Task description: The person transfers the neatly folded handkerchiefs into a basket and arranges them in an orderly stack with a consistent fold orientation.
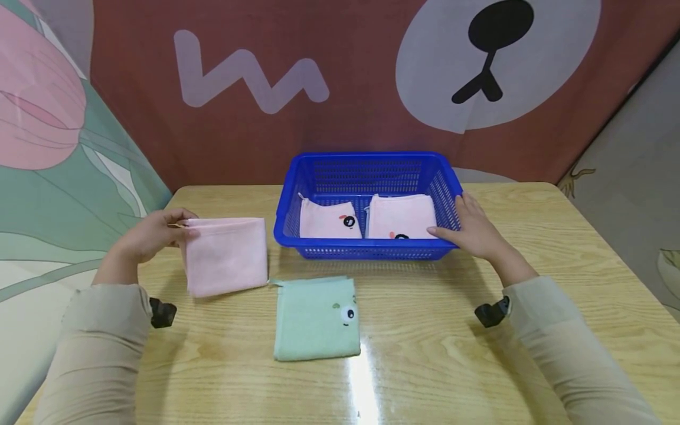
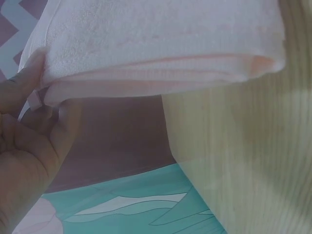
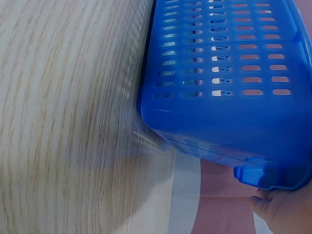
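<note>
My left hand [image 1: 154,236] pinches the upper left corner of a folded pink towel [image 1: 228,257], which hangs over the left part of the table; thumb and fingers also show on its corner in the left wrist view. My right hand [image 1: 475,227] holds the right rim of a blue plastic basket [image 1: 366,243], thumb over the front corner. Inside the basket lie two folded pink towels side by side, a left one [image 1: 324,219] and a right one [image 1: 401,213], each with an embroidered eye. A folded green towel [image 1: 313,324] lies flat in front of the basket.
The wooden table [image 1: 425,366] reaches back to a printed cloth backdrop [image 1: 361,106] just behind the basket. A dark wrist device [image 1: 162,313] sits by the left cuff, another [image 1: 491,313] by the right cuff.
</note>
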Demonstrator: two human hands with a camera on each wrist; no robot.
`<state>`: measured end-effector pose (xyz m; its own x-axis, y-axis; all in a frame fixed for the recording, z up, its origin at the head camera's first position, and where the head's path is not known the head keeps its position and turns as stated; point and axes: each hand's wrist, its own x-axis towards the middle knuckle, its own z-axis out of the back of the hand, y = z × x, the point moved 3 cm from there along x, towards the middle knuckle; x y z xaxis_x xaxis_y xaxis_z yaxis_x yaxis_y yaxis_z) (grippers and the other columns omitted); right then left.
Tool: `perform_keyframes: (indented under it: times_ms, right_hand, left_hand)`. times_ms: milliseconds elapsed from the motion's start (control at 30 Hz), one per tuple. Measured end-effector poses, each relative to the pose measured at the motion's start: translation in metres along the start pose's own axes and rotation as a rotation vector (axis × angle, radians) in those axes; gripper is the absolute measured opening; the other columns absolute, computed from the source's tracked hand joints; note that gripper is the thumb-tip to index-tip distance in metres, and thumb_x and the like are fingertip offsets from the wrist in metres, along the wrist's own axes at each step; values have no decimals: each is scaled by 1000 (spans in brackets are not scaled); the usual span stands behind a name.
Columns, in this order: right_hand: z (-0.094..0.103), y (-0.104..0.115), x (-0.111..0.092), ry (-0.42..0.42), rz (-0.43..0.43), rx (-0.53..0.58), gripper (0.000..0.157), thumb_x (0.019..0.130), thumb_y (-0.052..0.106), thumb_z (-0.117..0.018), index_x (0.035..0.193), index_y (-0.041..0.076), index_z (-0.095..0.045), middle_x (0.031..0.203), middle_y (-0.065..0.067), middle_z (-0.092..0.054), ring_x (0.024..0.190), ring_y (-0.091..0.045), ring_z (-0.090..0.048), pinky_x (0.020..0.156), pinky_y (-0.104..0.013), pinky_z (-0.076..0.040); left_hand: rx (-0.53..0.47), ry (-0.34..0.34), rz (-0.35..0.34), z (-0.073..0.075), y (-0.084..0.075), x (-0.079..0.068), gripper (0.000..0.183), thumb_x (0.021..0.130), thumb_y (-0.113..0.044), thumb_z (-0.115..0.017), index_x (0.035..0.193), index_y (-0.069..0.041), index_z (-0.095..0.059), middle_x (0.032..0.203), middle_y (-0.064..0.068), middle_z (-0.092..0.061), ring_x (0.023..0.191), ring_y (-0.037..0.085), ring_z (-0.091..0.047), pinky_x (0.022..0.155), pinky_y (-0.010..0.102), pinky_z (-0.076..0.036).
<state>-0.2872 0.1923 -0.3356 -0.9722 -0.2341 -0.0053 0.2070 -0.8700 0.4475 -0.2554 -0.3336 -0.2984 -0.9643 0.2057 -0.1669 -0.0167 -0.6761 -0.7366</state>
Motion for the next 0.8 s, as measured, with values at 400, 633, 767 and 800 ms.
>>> perform_keyframes:
  times_ms: [400, 633, 767, 800]
  right_hand:
    - [0, 0, -1, -10, 6, 4, 104, 77, 59, -48, 132, -11, 5, 138, -27, 11, 125, -34, 15, 96, -55, -1]
    - [0, 0, -1, -13, 14, 8, 103, 77, 58, -48, 132, -11, 5, 138, -28, 10, 125, -34, 15, 96, -55, -1]
    - [0, -1, 0, -14, 12, 5, 103, 77, 59, -48, 132, -11, 5, 138, -28, 10, 125, -34, 15, 96, -55, -1]
    - [0, -1, 0, -14, 12, 6, 103, 77, 59, -48, 132, -11, 5, 138, -28, 10, 125, -34, 15, 96, -55, -2]
  left_hand:
    - [41, -31, -30, 11, -13, -1, 36, 87, -23, -52, 110, 4, -43, 96, 11, -48, 76, 14, -51, 68, 32, -44]
    - [8, -39, -42, 17, -16, -1, 33, 87, -23, -52, 107, 1, -44, 91, 4, -51, 76, 12, -51, 68, 31, -44]
    - [-1, -55, -46, 21, -20, -2, 31, 86, -24, -53, 105, -1, -45, 89, 1, -52, 76, 13, -51, 68, 31, -44]
    - [2, -56, -48, 21, -22, -2, 30, 86, -23, -53, 105, -1, -45, 88, 1, -53, 75, 13, -52, 68, 31, -44]
